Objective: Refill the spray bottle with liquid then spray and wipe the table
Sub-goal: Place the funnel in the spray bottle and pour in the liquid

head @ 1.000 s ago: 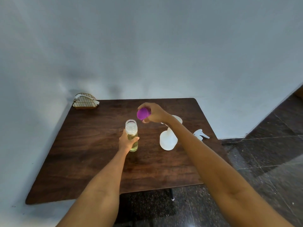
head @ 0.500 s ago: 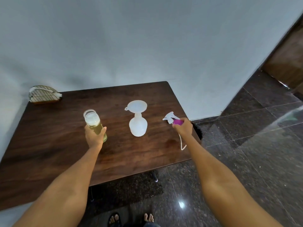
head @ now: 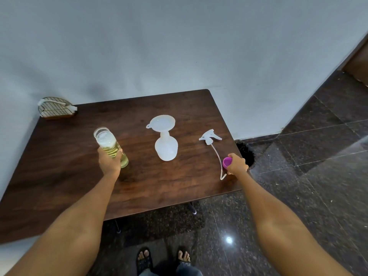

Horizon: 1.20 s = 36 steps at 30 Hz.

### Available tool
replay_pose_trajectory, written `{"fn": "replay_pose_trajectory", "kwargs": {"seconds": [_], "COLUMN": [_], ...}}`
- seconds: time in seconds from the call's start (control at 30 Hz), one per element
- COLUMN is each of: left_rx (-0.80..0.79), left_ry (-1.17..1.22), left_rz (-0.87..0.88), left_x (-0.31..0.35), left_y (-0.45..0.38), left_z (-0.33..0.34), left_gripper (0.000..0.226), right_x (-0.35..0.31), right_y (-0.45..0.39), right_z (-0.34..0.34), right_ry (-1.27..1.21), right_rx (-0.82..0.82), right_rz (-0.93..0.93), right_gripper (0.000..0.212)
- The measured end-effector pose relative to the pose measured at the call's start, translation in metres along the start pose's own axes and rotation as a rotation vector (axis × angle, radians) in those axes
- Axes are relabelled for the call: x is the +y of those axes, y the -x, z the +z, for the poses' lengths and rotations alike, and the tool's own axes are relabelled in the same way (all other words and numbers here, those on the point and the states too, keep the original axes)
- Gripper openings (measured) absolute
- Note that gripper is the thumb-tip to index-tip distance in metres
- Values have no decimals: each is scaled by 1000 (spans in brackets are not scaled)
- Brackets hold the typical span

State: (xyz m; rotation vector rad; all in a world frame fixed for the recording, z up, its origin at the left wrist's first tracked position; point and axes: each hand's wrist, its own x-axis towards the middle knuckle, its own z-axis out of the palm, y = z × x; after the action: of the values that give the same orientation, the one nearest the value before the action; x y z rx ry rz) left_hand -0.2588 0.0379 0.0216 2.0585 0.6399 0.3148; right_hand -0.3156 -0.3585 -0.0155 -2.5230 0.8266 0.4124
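Head view: a second ago the right hand (head: 237,163) held the purple cap (head: 227,162) up over the open bottle of yellowish liquid (head: 111,146); now it has carried it down to the right edge of the surface (head: 59,176), just beside the dip tube of the trigger sprayer head (head: 209,134) lying there. The fingers are still curled round the cap, so it is not yet let go, though it looks close to being set down. The left hand (head: 109,162) has kept its grip on the lower part of the liquid bottle, which now leans a little toward the middle. Between the two hands stands the white spray bottle (head: 166,146) with a funnel (head: 162,122) seated in its neck, untouched. My guess is that with the cap out of the way, pouring into the funnel is what comes next. A wire holder (head: 55,108) sits at the far left corner.
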Motion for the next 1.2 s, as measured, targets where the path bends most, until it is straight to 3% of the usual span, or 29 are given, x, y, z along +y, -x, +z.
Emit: {"fn": "replay_pose_trajectory", "kwargs": {"seconds": [0.07, 0.2, 0.4, 0.47, 0.57, 0.63, 0.73, 0.8, 0.97, 1.2], "left_rx": [-7, -70, -135, -189, -253, -266, -293, -336, -424, -575], "left_ry": [13, 19, 3, -12, -23, -48, -61, -72, -123, -165], "left_rz": [-9, 5, 39, 98, 162, 213, 293, 397, 518, 651], "left_x": [0, -4, -7, -11, -16, -18, -16, -12, 5, 28], "left_y": [-1, -5, -5, -4, 5, 13, 24, 29, 40, 68], "left_z": [0, -2, -11, -15, -22, -26, -29, -29, -21, 8], "left_gripper": [52, 53, 55, 52, 49, 47, 46, 45, 51, 51], "right_x": [-11, -58, -134, -153, -185, -210, -239, -247, -243, -204], "right_y": [0, 9, 44, 65, 102, 124, 147, 152, 152, 134], "right_z": [-13, -52, -69, -60, -41, -22, 16, 41, 53, 14], "right_ry": [30, -60, -325, -458, -407, -354, -290, -331, -666, -556], "right_rx": [62, 343, 453, 499, 563, 390, -43, -171, -100, -149], "right_rz": [-8, -151, -375, -544, -846, -924, -898, -838, -608, -526], "right_gripper": [54, 48, 41, 26, 10, 21, 60, 67, 45, 22]}}
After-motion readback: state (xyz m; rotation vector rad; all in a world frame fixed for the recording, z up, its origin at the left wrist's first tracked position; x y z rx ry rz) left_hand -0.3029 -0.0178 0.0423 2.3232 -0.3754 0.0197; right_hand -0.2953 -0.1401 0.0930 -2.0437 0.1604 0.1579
